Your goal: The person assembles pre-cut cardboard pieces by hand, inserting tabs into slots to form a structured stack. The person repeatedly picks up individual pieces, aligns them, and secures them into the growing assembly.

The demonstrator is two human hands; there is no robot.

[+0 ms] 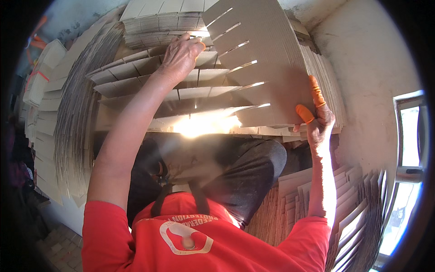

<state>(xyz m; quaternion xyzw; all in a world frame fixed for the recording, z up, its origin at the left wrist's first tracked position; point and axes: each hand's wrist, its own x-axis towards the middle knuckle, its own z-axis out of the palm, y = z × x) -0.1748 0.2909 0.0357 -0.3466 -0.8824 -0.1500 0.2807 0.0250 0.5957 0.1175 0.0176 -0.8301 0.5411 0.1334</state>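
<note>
At the right edge of the slotted cardboard sheet (272, 56), the right hand (322, 120) has hold of the board, its fingers closed to a pinch: the covered thumb lies over the near face, another covered finger reaches up along the edge, and a bare fingertip shows below. Orange finger covers (317, 93) sit on both of those digits. The sheet itself stands tilted above and beyond the knees, with narrow slots cut in from its left side and light showing through them. Beside that left side is the left hand (181, 55), its fingers curled in and bunched, with a bit of orange on one; I cannot tell whether they grip anything. Left of the sheet, under the left hand, upright cardboard strips (124, 71) stand in rows. Below the sheet's lower left corner glows a sunlit patch (204, 124). A stack of slotted board (163, 23) lies beyond the sheet to its left, a tall pile (86, 86) farther left, and more board (324, 84) behind its right edge.
</note>
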